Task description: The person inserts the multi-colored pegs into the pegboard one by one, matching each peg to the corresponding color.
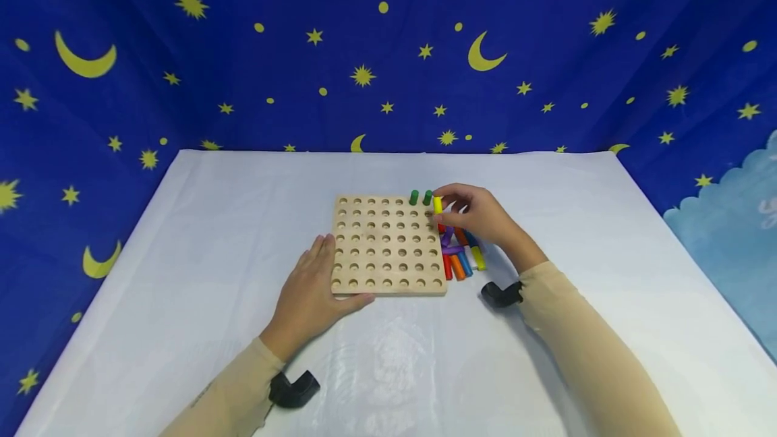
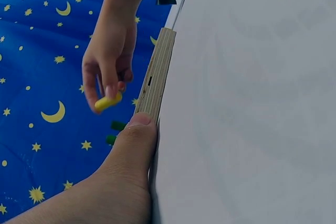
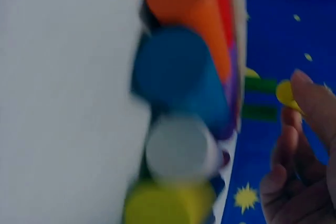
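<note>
A square wooden pegboard [image 1: 378, 246] with rows of round holes lies on the table. My left hand [image 1: 308, 288] rests against its near left corner, fingers along the left side and thumb at the front edge [image 2: 157, 72]. Above the far right corner, my right hand [image 1: 476, 213] pinches a yellow peg [image 1: 438, 206] between thumb and fingers; the left wrist view shows this yellow peg [image 2: 107, 101] held at a tilt. Two green pegs [image 1: 414, 197] stand upright in the far row, towards its right end.
Against the board's right side lies a pile of loose pegs, among them orange [image 1: 458, 267], blue [image 1: 465, 264], red [image 1: 448, 266], purple [image 1: 452, 249], white and yellow [image 1: 479, 258]. A white cover [image 1: 388, 363] lies over the table. Behind hangs a blue curtain [image 1: 315, 12] with moons and stars.
</note>
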`<state>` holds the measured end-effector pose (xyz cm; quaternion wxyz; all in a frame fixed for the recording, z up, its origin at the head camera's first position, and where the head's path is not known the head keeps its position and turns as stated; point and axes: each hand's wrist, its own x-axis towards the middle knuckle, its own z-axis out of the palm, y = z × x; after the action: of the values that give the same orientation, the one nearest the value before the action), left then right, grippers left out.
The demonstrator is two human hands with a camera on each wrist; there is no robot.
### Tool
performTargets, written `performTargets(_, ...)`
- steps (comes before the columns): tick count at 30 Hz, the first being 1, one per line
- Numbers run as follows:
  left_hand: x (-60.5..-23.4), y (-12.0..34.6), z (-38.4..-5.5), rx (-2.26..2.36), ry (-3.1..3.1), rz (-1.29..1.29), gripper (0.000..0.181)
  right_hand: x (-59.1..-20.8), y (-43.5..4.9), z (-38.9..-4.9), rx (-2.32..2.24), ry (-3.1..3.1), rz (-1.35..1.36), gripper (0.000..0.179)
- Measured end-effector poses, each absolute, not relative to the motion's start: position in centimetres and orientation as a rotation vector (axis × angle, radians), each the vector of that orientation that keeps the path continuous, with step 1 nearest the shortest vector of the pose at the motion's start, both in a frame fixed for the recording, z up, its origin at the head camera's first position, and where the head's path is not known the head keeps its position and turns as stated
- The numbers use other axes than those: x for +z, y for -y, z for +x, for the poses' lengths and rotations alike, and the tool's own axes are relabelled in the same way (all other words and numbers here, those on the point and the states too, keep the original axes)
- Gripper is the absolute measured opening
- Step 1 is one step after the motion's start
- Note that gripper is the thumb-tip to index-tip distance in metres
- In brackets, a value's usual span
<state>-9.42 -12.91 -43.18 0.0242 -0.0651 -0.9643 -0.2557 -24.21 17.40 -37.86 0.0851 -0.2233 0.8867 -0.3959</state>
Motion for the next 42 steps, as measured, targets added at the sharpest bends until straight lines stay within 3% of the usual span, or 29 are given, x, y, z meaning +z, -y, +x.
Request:
performTargets(10,-43.5,12.9,-9.5,-0.788,2.993,-0.193,0.131,-38.6,-14.0,-25.0,-1.21,-2.749,-0.752,0.04)
performTargets(20,-43.6,13.6,-8.9,-0.784,2.979,-0.159,0.131,-38.7,-12.0,-24.7,-0.875,-2.886,-0.892,0.037)
performTargets(42,-43.9,12.9,-9.1,-0.788,2.96,-0.189,0.13,-38.5,-12.9,-23.9,-0.598,-3.005,-1.08,0.02)
